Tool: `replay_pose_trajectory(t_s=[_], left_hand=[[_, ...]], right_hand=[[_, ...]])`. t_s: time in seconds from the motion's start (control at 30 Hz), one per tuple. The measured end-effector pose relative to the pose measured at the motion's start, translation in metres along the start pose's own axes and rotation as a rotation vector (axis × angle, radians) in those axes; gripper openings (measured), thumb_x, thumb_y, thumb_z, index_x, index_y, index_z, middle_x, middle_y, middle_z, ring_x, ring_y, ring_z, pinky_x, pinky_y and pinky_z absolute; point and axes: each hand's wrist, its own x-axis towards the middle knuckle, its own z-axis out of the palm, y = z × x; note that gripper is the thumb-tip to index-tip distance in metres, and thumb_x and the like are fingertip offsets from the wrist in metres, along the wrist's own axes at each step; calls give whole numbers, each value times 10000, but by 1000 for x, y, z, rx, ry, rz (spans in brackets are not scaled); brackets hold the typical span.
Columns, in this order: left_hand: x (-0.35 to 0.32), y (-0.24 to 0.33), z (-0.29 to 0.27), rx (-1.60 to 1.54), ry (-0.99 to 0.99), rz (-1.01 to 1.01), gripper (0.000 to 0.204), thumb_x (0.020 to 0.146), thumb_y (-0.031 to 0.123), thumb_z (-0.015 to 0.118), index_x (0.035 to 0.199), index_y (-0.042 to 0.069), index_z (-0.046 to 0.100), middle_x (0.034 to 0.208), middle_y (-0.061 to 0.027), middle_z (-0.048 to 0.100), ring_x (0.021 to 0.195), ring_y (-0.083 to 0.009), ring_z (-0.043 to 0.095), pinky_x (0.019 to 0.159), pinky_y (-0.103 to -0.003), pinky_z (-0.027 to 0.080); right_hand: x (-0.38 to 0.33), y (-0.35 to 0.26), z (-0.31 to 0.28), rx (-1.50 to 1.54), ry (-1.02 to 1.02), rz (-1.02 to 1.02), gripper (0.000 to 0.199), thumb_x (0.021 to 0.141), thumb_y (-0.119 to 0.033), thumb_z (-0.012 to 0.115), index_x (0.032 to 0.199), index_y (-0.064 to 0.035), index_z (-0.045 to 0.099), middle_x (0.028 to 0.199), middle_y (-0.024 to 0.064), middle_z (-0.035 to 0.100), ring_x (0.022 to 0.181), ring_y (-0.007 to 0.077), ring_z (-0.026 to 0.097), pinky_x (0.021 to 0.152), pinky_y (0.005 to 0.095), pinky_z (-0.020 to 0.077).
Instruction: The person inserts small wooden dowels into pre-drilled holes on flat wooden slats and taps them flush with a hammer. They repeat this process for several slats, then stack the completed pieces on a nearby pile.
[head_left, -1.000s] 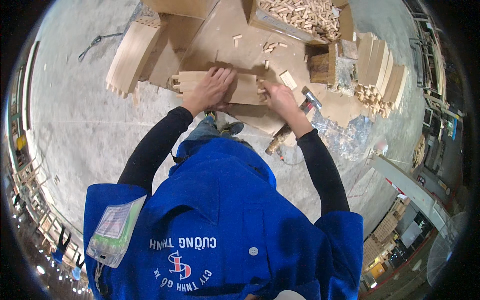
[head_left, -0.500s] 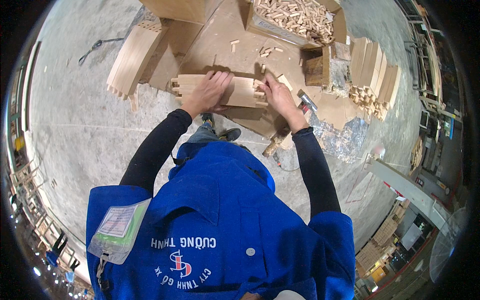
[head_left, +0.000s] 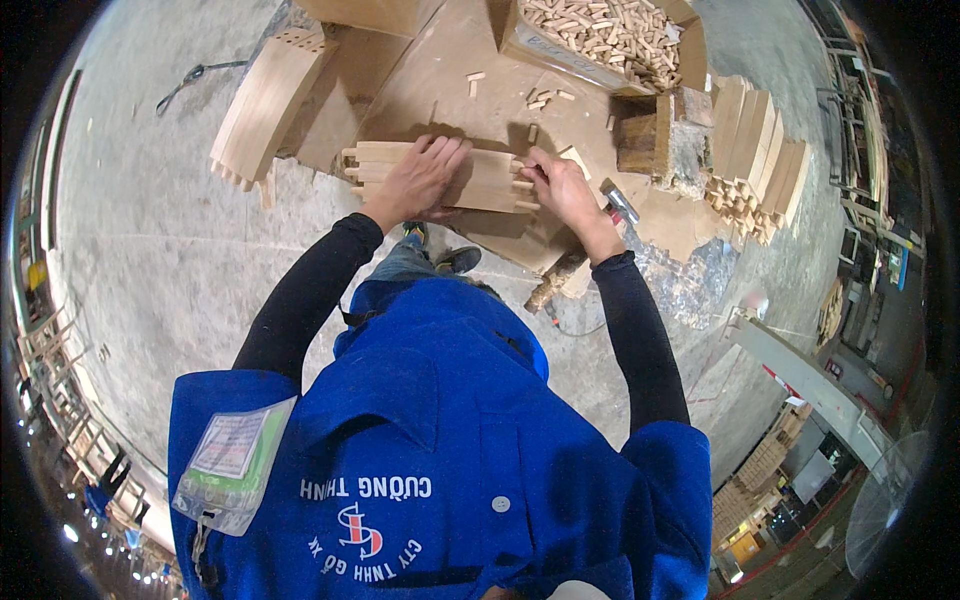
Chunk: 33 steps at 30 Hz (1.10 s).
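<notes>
A bundle of pale wooden slats [head_left: 487,180] lies across in front of me, with short dowels sticking out of both ends. My left hand [head_left: 425,175] is wrapped over the middle of the bundle, its thumb side partly hidden. At the bundle's right end my right hand [head_left: 560,188] pinches a small wooden dowel [head_left: 521,166] against the slat ends; its fingertips partly cover the piece. Just right of that hand a hammer [head_left: 620,203] rests on the cardboard [head_left: 480,118].
An open carton [head_left: 560,62] full of loose dowels stands at the far right, with several dowels [head_left: 548,97] scattered before it. Beside it are a wooden block [head_left: 640,142] and stacked slats [head_left: 755,140]. More slats [head_left: 270,105] stand at the left, near a dark strap [head_left: 195,85].
The view has shifted slightly, moving the surroundings a little in the picture. My left hand keeps its hold, and my right hand stays at the bundle's right end with its fingers slightly shifted.
</notes>
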Motion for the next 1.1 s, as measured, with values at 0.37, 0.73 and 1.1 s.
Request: replay_pose_trajectory(t_s=[0.37, 0.73, 1.1], left_hand=[[0, 3, -4, -21, -127, -43, 1101, 665, 587, 806, 1455, -65, 403, 1383, -196, 513, 1329, -341, 470, 1167, -454, 315], [6, 6, -2, 27, -59, -43, 1137, 637, 619, 812, 1458, -54, 403, 1357, -175, 537, 1272, -307, 507, 1124, -440, 345], [5, 9, -6, 68, -116, -82, 1156, 682, 679, 785, 1470, -56, 367, 1340, -223, 509, 1279, -402, 475, 1132, -507, 339]], right_hand=[[16, -4, -2, -113, -198, -33, 125, 908, -101, 638, 996, -49, 566, 850, 224, 677, 822, 440, 665, 693, 527, 512], [19, -6, -7, -110, -131, -44, 201, 851, -49, 597, 1044, -49, 652, 906, 230, 714, 941, 420, 694, 810, 525, 535], [-132, -3, 18, 35, 676, 843, 410, 895, -294, 758, 1155, -17, 602, 1061, 200, 666, 974, 387, 655, 876, 455, 529]])
